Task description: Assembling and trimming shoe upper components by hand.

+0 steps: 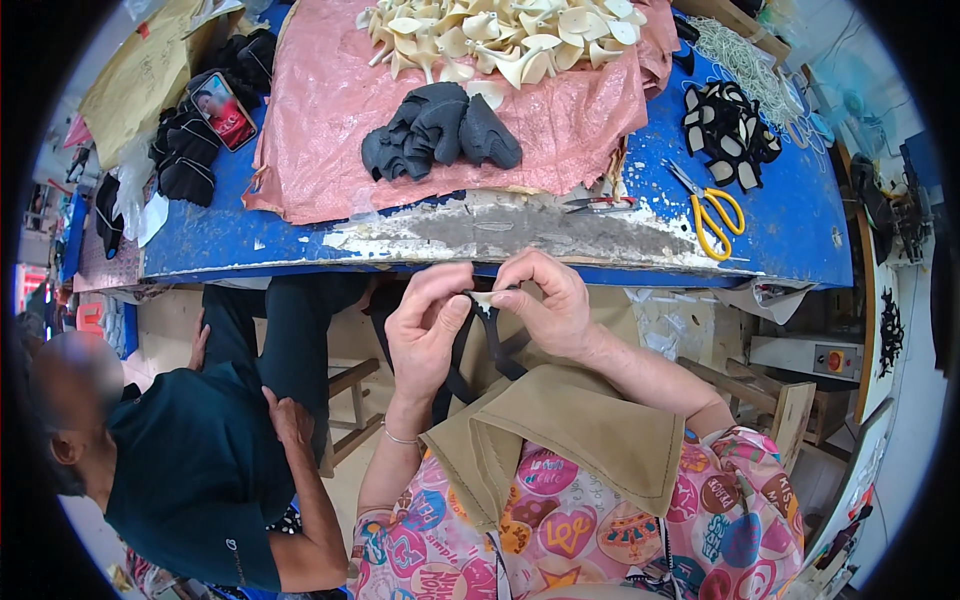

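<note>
My left hand (428, 325) and my right hand (545, 305) meet just in front of the table edge. Pinched between their fingers and thumbs is a small cream-and-black piece (484, 301), partly hidden by the fingers. Dark straps (508, 362) hang below it, and I cannot tell whether they belong to it. On the table ahead, a heap of dark grey fabric pieces (420, 135) lies on a pink woven sheet (310, 120). Behind that heap are many cream, curved, heel-like pieces (500, 40).
Yellow-handled scissors (713, 222) and red-handled snips (605, 204) lie on the blue table (800, 215). Black-and-pale pieces (728, 135) and a tangle of pale cord (740, 55) sit at the right. A phone (222, 112) rests at far left. Another person (200, 470) sits close on my left.
</note>
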`<state>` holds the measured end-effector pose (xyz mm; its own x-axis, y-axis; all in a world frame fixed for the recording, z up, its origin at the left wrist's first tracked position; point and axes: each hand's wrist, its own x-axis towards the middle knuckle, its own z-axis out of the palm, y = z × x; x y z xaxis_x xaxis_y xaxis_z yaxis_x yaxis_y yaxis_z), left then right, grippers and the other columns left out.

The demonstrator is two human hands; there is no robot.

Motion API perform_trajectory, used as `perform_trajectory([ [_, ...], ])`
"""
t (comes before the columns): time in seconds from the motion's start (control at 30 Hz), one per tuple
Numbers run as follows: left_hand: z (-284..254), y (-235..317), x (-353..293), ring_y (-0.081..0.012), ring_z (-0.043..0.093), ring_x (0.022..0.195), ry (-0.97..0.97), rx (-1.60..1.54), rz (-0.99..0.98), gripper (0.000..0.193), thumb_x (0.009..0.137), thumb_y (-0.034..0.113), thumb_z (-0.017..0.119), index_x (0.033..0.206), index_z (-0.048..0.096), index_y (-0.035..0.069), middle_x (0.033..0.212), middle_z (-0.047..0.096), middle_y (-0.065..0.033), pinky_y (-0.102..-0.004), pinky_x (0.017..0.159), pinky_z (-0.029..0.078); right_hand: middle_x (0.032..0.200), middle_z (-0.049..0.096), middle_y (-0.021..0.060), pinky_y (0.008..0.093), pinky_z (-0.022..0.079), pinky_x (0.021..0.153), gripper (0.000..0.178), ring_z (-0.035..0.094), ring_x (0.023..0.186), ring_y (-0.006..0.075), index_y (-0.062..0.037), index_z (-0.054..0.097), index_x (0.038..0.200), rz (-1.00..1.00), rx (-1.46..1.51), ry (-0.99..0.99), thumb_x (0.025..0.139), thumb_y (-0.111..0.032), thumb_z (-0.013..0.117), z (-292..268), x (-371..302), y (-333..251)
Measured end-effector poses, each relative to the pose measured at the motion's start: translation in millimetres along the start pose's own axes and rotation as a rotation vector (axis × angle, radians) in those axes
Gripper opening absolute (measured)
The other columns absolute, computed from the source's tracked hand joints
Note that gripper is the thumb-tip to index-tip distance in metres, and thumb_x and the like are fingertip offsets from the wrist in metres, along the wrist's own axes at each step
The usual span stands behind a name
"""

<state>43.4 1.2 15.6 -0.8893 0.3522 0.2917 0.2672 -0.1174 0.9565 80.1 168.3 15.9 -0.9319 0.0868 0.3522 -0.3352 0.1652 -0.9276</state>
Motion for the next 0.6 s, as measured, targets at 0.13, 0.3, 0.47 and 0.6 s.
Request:
perform_trajectory([
  [0.13, 8, 13, -9, -0.0161, 0.058, 0.087, -0.034, -0.407, -0.419, 0.047, 0.087, 0.008, 0.059, 0.129, 0.04, 0.001, 0.106, 0.056, -0.0121, -0.028, 0.077, 0.047, 0.076, 0.057, 0.0071, 0.0274, 0.043, 0.063, 0.01, 0.054, 0.068, 0.018, -0.0035, 0.057, 0.08, -0.063, -0.033, 0.112, 0.076, -0.005, 0.066, 2, -1, 6],
  [0.3, 13, 25, -13, -0.0133, 0.059, 0.079, -0.101, -0.291, -0.511, 0.055, 0.089, 0.007, 0.053, 0.136, 0.026, -0.002, 0.093, 0.057, -0.0099, -0.0239, 0.067, 0.049, 0.077, 0.059, 0.0088, 0.0305, 0.044, 0.063, 0.012, 0.057, 0.069, 0.0235, -0.0052, 0.058, 0.08, -0.302, -0.244, 0.072, 0.072, -0.001, 0.066, 3, -2, 5],
  [0.47, 14, 24, -14, -0.0087, 0.056, 0.067, -0.083, -0.333, -0.517, 0.052, 0.089, 0.001, 0.049, 0.136, 0.026, -0.004, 0.082, 0.056, -0.0069, -0.0206, 0.061, 0.047, 0.079, 0.061, 0.0075, 0.033, 0.045, 0.061, 0.018, 0.057, 0.069, 0.0241, -0.0062, 0.06, 0.083, -0.436, -0.295, 0.088, 0.068, 0.002, 0.065, 5, -9, 6],
  [0.6, 16, 25, -16, -0.008, 0.055, 0.066, -0.069, -0.39, -0.505, 0.054, 0.089, -0.002, 0.041, 0.139, 0.02, -0.005, 0.083, 0.056, -0.0075, -0.02, 0.06, 0.046, 0.081, 0.062, 0.0071, 0.0328, 0.045, 0.062, 0.02, 0.058, 0.07, 0.0239, -0.0063, 0.061, 0.086, -0.458, -0.3, 0.092, 0.067, 0.002, 0.065, 6, -10, 10],
])
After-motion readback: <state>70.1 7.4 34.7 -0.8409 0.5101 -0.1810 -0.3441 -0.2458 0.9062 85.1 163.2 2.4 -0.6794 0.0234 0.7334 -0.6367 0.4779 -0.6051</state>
